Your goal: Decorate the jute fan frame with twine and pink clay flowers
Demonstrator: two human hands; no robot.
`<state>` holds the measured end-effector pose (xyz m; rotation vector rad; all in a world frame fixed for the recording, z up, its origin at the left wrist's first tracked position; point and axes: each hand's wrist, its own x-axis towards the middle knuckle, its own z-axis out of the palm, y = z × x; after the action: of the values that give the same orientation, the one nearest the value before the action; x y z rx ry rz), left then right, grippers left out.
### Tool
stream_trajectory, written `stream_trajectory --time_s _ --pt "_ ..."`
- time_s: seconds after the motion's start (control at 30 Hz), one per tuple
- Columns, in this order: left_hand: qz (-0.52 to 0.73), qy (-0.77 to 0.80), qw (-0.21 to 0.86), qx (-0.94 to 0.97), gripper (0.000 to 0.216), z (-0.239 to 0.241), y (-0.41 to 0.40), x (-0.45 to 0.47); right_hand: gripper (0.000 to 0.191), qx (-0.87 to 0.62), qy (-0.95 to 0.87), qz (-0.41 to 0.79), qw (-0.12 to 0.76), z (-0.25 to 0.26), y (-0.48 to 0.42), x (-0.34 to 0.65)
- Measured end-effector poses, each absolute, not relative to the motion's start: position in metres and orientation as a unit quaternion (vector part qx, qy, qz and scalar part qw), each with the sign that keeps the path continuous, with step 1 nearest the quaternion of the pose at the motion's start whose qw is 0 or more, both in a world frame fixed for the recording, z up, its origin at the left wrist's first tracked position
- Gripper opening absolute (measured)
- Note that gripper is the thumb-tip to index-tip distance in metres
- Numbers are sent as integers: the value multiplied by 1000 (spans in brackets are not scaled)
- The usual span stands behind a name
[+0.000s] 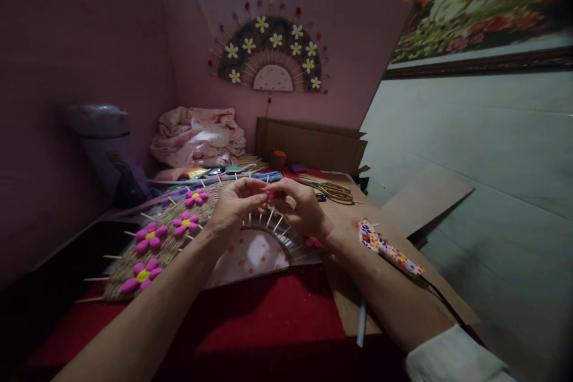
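My left hand (pixel 239 206) and my right hand (pixel 307 206) meet above the fan-shaped craft piece, fingertips pinched together around a small pink piece (pixel 270 195). It has the same colour as the petals below; its exact shape is hidden by the fingers. The fan (pixel 168 242) lies on the table, its wide band wound with tan cord and thin wooden sticks poking out along the rim. Pink clay flowers (pixel 151 236) with yellow centres sit on the band's left side. Dotted pink cloth (pixel 248 259) covers the inner half-circle. My hands cover part of the band.
Gold-handled scissors (pixel 338 192) lie right of my hands. A flower-patterned glue gun (pixel 389 249) and a translucent stick (pixel 362 325) rest on cardboard (pixel 344 292). Behind are crumpled pink cloth (pixel 199 137), cardboard sheets (pixel 308 146) and a finished fan (pixel 268 51) on the pink board.
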<state>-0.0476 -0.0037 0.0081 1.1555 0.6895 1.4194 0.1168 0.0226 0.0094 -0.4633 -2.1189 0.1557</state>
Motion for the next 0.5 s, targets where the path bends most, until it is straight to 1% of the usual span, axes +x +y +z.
stream_trajectory --time_s 0.07,0.13,0.17,0.23,0.3,0.37,0.43,0.5 --pt "605 298 556 486 30 8 -3 -47 10 -180 -868 61 459 10 22 116" --pt "607 306 561 473 30 8 -3 -45 7 -182 -866 83 459 10 21 114" --pt "608 311 568 460 29 9 -3 -44 6 -188 -858 114 464 9 20 113" --pt "608 318 590 426 27 11 -4 -44 6 -203 -820 221 487 8 19 109" --pt "611 317 609 394 24 14 -5 -45 11 -216 -751 349 517 7 20 106" --pt "618 305 619 377 21 16 -4 -48 18 -220 -682 440 540 7 22 105" --pt "625 286 624 371 19 16 -4 -51 23 -214 -644 491 546 7 24 105" --pt "623 266 633 374 16 14 -3 -53 26 -206 -631 516 541 8 26 106"
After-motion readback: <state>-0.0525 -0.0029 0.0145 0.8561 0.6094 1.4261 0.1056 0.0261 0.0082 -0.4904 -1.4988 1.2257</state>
